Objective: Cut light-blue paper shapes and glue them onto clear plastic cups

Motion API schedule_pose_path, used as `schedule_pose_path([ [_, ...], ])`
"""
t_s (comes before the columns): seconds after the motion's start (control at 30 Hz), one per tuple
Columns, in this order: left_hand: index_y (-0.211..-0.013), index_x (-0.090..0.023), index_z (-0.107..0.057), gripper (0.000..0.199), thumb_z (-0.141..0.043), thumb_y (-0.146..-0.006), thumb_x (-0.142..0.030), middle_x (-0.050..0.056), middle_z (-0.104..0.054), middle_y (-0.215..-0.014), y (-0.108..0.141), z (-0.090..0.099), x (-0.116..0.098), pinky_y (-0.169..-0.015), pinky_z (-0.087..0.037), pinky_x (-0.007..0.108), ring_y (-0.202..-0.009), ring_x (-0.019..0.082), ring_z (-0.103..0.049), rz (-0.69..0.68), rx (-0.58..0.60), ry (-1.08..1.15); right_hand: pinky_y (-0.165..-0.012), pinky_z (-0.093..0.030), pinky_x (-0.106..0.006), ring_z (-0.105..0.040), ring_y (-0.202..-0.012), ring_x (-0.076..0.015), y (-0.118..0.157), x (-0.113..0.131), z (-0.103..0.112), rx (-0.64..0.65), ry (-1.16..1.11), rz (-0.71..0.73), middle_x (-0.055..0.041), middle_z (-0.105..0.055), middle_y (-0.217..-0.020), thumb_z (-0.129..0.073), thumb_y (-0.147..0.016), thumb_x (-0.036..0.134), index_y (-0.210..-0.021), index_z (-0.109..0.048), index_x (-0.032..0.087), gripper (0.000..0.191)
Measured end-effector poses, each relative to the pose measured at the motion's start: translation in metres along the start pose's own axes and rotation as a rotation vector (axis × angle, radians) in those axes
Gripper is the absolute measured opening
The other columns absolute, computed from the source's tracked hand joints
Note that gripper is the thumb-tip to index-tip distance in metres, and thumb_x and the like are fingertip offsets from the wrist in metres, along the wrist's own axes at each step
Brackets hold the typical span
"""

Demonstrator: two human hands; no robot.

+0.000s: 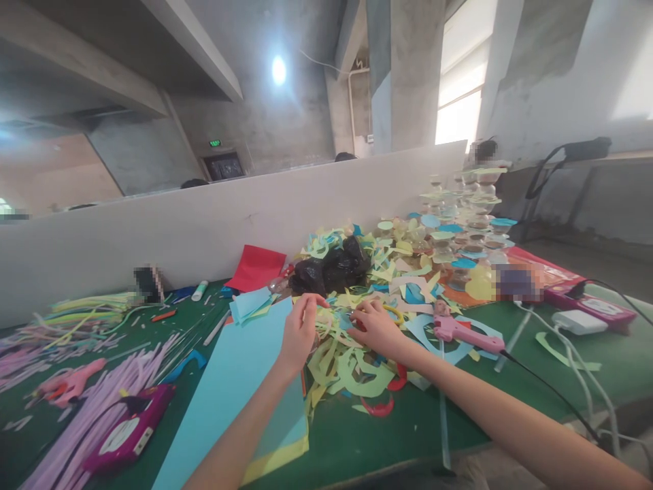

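Observation:
My left hand is over the right edge of a stack of blue paper sheets, beside a heap of yellow-green paper scraps. Its fingers point forward and lie close together; what they hold, if anything, is hidden. My right hand reaches into the same scraps with bent fingers, and whether something is between them is too small to tell. Behind both hands lies a black plastic bag. A pink glue gun rests to the right of my right hand.
Stacked clear cups with paper discs stand at the back right. Purple strips, a second pink glue gun and a magenta box lie at the left. A white charger with cables is at the right. A white partition runs behind.

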State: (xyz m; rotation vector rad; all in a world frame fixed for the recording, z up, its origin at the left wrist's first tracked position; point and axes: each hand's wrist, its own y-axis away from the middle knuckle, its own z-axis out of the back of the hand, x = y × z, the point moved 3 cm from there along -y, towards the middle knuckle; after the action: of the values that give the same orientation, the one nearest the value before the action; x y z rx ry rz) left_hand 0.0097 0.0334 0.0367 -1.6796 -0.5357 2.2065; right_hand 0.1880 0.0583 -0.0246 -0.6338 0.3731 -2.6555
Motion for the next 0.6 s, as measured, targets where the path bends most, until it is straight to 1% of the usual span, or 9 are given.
schedule_pose_path([
  [0.07, -0.081, -0.024, -0.063, 0.032, -0.044, -0.091, -0.049, 0.004, -0.063, -0.086, -0.002, 0.003, 0.0, -0.049, -0.035, 0.024, -0.06, 0.015, -0.05, 0.033, -0.028, 0.042, -0.087, -0.041, -0.04, -0.046, -0.102, -0.0286, -0.002, 0.0, -0.001, 0.0, -0.052, 0.0, -0.01, -0.062, -0.107, -0.054, -0.089, 0.032, -0.093, -0.069, 0.021, 0.019],
  [0.2, -0.077, -0.022, -0.061, 0.034, -0.043, -0.092, -0.047, 0.006, -0.062, -0.086, -0.008, 0.007, 0.006, -0.058, -0.04, 0.024, -0.075, 0.018, -0.054, 0.03, -0.096, 0.046, -0.08, -0.041, -0.035, -0.051, -0.092, -0.0241, -0.005, -0.001, 0.002, 0.038, -0.157, -0.009, -0.0063, -0.064, -0.088, -0.048, -0.09, 0.025, -0.081, -0.065, 0.021, 0.019],
  [0.3, -0.077, -0.022, -0.06, 0.034, -0.041, -0.093, -0.045, 0.005, -0.062, -0.085, -0.009, 0.008, 0.009, -0.066, -0.043, 0.024, -0.082, 0.019, -0.056, -0.005, -0.117, -0.006, -0.074, -0.04, -0.032, -0.053, -0.092, -0.0242, -0.004, 0.0, 0.006, 0.06, -0.193, -0.056, -0.0053, -0.065, -0.083, -0.047, -0.089, 0.028, -0.085, -0.062, 0.02, 0.018],
  [0.37, -0.078, -0.022, -0.059, 0.033, -0.039, -0.094, -0.044, 0.005, -0.062, -0.085, -0.008, 0.007, 0.009, -0.064, -0.042, 0.024, -0.079, 0.018, -0.056, -0.013, -0.106, -0.032, -0.074, -0.04, -0.031, -0.053, -0.093, -0.025, -0.001, 0.002, 0.009, 0.08, -0.201, -0.071, -0.0053, -0.067, -0.083, -0.049, -0.09, 0.034, -0.096, -0.061, 0.02, 0.02],
  [0.47, -0.081, -0.023, -0.059, 0.033, -0.038, -0.094, -0.045, 0.005, -0.061, -0.085, -0.004, 0.004, 0.006, -0.056, -0.039, 0.024, -0.07, 0.017, -0.053, -0.016, -0.068, -0.059, -0.079, -0.04, -0.034, -0.053, -0.097, -0.0263, 0.002, 0.008, 0.011, 0.108, -0.192, -0.025, -0.0048, -0.068, -0.085, -0.051, -0.089, 0.039, -0.115, -0.058, 0.022, 0.032],
  [0.53, -0.081, -0.023, -0.059, 0.033, -0.039, -0.094, -0.045, 0.005, -0.061, -0.084, -0.002, 0.002, 0.004, -0.057, -0.039, 0.025, -0.068, 0.017, -0.052, -0.04, -0.039, -0.09, -0.083, -0.041, -0.037, -0.052, -0.101, -0.0274, 0.004, 0.01, 0.012, 0.103, -0.165, 0.039, -0.0056, -0.069, -0.093, -0.05, -0.09, 0.039, -0.118, -0.06, 0.024, 0.033],
  [0.6, -0.08, -0.023, -0.06, 0.032, -0.04, -0.094, -0.044, 0.004, -0.061, -0.083, 0.0, 0.0, 0.0, -0.063, -0.04, 0.026, -0.071, 0.018, -0.052, -0.082, -0.016, -0.134, -0.089, -0.041, -0.04, -0.051, -0.105, -0.0279, 0.004, 0.011, 0.01, 0.083, -0.152, 0.108, -0.0069, -0.068, -0.105, -0.05, -0.091, 0.038, -0.115, -0.064, 0.025, 0.031],
])
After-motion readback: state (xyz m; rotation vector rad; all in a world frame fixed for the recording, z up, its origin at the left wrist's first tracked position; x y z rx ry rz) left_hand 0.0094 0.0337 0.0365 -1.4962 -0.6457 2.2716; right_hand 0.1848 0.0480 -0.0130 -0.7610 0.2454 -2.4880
